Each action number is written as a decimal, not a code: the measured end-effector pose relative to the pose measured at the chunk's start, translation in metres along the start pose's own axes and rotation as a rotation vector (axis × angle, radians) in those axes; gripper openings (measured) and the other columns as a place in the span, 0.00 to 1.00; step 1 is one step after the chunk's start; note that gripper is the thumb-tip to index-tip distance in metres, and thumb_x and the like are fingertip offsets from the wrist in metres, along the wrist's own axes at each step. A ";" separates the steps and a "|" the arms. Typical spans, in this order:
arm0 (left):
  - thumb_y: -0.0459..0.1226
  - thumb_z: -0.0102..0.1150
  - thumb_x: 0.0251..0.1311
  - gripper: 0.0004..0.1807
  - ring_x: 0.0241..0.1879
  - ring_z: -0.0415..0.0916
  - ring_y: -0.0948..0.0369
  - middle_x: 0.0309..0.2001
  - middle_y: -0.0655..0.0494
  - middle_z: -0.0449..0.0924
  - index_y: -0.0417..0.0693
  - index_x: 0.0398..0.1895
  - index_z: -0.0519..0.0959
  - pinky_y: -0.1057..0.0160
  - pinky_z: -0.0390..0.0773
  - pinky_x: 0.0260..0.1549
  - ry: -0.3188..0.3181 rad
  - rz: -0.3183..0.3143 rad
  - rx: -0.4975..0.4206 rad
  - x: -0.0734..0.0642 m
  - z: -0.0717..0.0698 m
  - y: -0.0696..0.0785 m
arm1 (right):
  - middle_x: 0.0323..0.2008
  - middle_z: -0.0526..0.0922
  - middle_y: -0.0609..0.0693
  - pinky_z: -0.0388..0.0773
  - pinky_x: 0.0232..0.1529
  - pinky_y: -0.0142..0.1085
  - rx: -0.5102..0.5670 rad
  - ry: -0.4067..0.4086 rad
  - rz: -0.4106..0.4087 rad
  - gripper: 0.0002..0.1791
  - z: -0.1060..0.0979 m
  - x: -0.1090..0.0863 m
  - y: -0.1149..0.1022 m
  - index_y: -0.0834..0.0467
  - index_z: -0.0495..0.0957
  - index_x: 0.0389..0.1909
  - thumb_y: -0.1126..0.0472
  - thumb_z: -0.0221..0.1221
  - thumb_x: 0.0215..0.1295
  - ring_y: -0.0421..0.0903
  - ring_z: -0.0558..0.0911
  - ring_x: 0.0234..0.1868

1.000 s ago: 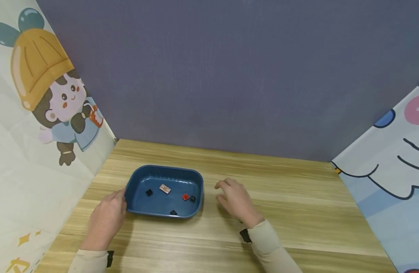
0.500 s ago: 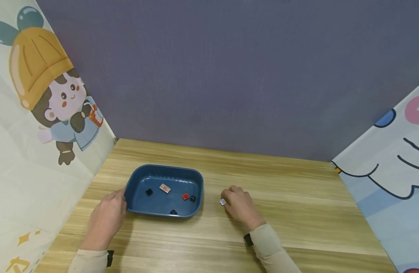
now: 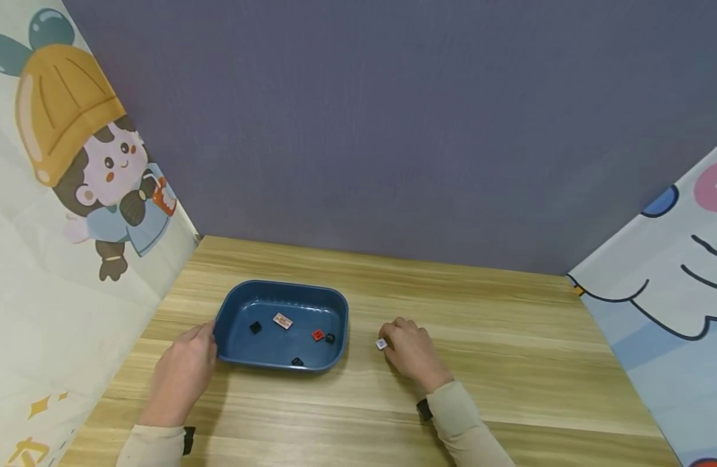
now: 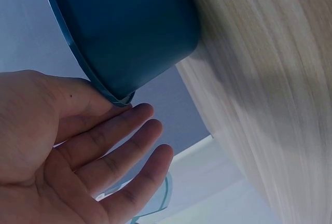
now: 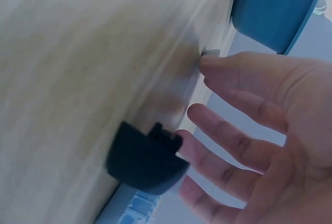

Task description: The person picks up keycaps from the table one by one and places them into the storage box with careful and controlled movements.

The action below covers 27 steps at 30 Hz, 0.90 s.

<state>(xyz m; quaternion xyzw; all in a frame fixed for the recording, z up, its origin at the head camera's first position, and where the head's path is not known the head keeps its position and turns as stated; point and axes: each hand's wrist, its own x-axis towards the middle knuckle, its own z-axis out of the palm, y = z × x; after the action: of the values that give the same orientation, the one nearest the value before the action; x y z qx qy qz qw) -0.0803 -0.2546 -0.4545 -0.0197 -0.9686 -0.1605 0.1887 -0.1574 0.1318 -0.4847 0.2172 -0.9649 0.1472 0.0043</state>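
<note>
A blue rectangular tray (image 3: 279,368) stands on the wooden table, left of centre. My left hand (image 3: 182,373) pinches its left rim between thumb and index finger; the other fingers (image 4: 148,169) spread out below the rim. To the tray's right, my right hand (image 3: 413,353) has a small whitish square piece like a keycap (image 3: 381,344) at its thumb and fingertip, low at the tabletop. Inside the tray lie a pale printed rectangular piece (image 3: 282,321), a red piece (image 3: 318,335) and several small black pieces (image 3: 256,327). The right wrist view partly hides the whitish piece (image 5: 211,52) behind the thumb.
A dark angular object with a small peg (image 5: 148,156) appears near the lower fingertips in the right wrist view; its kind is unclear. A grey panel (image 3: 358,130) rises behind the table (image 3: 510,337). Printed cartoon sheets (image 3: 102,162) flank both sides.
My right hand has moved slightly right and toward me, and its fingers have drawn together. The whitish piece has come into sight at its thumb. My left hand has kept its hold on the tray.
</note>
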 end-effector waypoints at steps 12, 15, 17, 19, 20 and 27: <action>0.22 0.59 0.58 0.19 0.46 0.79 0.34 0.50 0.29 0.79 0.24 0.54 0.76 0.37 0.82 0.37 -0.018 -0.008 0.004 0.000 0.000 0.001 | 0.46 0.82 0.51 0.80 0.42 0.51 -0.016 0.138 -0.111 0.13 -0.030 -0.005 -0.021 0.53 0.83 0.44 0.60 0.72 0.59 0.54 0.81 0.46; 0.22 0.59 0.58 0.19 0.46 0.79 0.34 0.50 0.29 0.79 0.23 0.54 0.76 0.38 0.82 0.37 -0.011 -0.004 0.004 0.000 0.000 0.001 | 0.46 0.82 0.51 0.80 0.44 0.52 0.003 0.187 -0.163 0.15 -0.042 -0.004 -0.035 0.53 0.83 0.45 0.62 0.73 0.57 0.54 0.81 0.47; 0.22 0.59 0.58 0.19 0.45 0.79 0.35 0.49 0.29 0.79 0.23 0.54 0.76 0.38 0.82 0.37 -0.006 0.002 0.005 0.000 0.000 0.001 | 0.47 0.82 0.50 0.80 0.45 0.53 0.009 0.196 -0.177 0.15 -0.049 -0.002 -0.045 0.53 0.83 0.45 0.61 0.73 0.57 0.54 0.81 0.48; 0.22 0.59 0.58 0.19 0.45 0.79 0.35 0.49 0.29 0.79 0.23 0.54 0.76 0.38 0.82 0.36 0.000 0.005 0.006 0.000 0.000 0.001 | 0.47 0.82 0.50 0.80 0.46 0.52 0.006 0.197 -0.188 0.14 -0.052 0.001 -0.054 0.53 0.83 0.44 0.60 0.73 0.57 0.54 0.80 0.49; 0.22 0.59 0.58 0.19 0.45 0.79 0.35 0.49 0.29 0.79 0.23 0.54 0.76 0.38 0.82 0.36 0.003 0.007 0.007 0.000 0.000 0.001 | 0.47 0.82 0.50 0.80 0.47 0.52 0.005 0.195 -0.193 0.14 -0.053 0.002 -0.059 0.53 0.83 0.44 0.59 0.73 0.57 0.54 0.80 0.49; 0.22 0.59 0.57 0.19 0.45 0.79 0.34 0.48 0.28 0.79 0.23 0.53 0.76 0.38 0.82 0.37 0.013 0.016 0.004 -0.001 0.000 0.000 | 0.47 0.82 0.48 0.80 0.45 0.46 -0.019 0.180 -0.253 0.13 -0.050 0.009 -0.086 0.51 0.84 0.46 0.56 0.71 0.61 0.49 0.80 0.48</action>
<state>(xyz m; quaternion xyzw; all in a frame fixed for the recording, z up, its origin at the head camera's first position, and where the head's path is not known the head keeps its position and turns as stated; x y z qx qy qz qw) -0.0793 -0.2544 -0.4548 -0.0263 -0.9675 -0.1574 0.1963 -0.1324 0.0681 -0.4115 0.3231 -0.9269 0.1553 0.1114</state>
